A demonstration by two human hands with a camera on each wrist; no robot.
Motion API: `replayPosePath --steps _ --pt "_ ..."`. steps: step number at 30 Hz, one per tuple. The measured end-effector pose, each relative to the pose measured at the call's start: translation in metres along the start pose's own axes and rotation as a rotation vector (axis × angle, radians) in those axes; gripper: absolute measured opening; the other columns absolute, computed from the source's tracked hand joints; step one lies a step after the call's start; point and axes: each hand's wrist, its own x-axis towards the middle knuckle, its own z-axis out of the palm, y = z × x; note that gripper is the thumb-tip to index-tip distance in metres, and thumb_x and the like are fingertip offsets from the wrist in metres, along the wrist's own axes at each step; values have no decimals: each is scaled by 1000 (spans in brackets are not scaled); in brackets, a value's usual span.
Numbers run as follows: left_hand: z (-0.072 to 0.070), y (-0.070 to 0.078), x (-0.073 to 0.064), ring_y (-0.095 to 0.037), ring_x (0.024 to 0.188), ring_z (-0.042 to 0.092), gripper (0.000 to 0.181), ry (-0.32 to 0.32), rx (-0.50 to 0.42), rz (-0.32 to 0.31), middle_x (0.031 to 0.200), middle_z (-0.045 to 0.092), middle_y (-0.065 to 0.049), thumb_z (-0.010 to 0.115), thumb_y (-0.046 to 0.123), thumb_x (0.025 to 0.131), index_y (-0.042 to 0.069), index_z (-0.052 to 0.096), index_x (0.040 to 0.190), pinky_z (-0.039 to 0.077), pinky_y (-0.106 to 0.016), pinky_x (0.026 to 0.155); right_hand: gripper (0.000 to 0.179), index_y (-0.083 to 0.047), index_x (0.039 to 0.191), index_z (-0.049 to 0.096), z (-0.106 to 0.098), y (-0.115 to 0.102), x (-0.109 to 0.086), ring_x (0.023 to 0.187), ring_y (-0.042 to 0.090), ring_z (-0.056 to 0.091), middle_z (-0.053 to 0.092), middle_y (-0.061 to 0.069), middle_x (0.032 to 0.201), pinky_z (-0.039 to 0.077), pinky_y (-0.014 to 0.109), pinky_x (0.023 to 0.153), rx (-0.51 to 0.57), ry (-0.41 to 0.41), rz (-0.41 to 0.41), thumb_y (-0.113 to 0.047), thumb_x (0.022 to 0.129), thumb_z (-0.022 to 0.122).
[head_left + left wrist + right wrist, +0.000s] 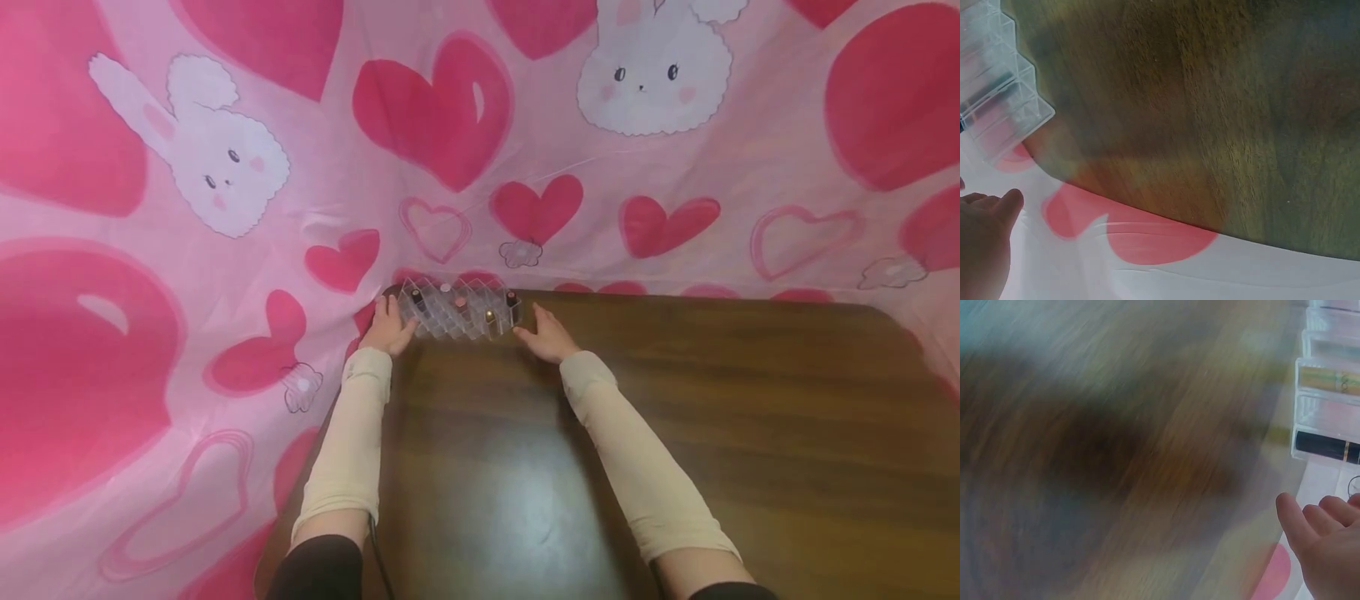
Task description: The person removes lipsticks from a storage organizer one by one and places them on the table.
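A clear plastic lipstick organizer (452,323) with zigzag-edged compartments stands at the far left corner of the table, holding several lipsticks. In the right wrist view, a black lipstick (1321,445) fills its end slot and a gold tube (1322,380) lies in another slot. My left hand (387,328) is beside the organizer's left end, fingers extended; whether it touches is unclear. At the other end, my right hand (551,336) is held with its thumb apart from the fingers, a small gap showing between it and the organizer. Neither hand grips anything.
The dark wooden table (480,467) spreads toward me and off to the right. Pink cloth (420,200) printed with hearts and rabbits hangs along the back and left edges, close behind the organizer. A dark cable (380,558) runs below the left sleeve.
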Motion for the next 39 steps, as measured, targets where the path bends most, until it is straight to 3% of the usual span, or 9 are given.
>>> replayPosePath --steps 5,13,30,39 --pt "1 -1 1 -36 137 4 78 -17 2 -2 148 -1 -25 37 42 90 -4 1 142 16 -45 109 78 -3 144 7 3 -3 5 137 32 14 11 18 149 13 45 111 84 -3 25 -43 88 46" --pt "9 6 2 -38 136 11 81 -47 -95 -59 149 -4 -23 37 45 89 -1 -2 143 19 -46 108 77 -3 143 7 5 -6 10 137 32 15 11 18 149 14 45 110 180 0 32 -39 88 48" --pt "5 13 6 -39 132 22 81 -32 -91 -83 145 15 -24 37 52 87 1 8 143 23 -48 107 73 0 141 13 7 -16 23 133 34 25 25 21 144 20 45 109 221 -15 -41 -33 88 51" --pt "3 18 5 -42 130 22 84 -21 -93 -101 143 17 -27 42 52 85 0 10 142 24 -50 105 75 2 141 10 6 -17 22 134 35 22 20 23 145 18 46 109 229 -42 -43 -32 88 51"
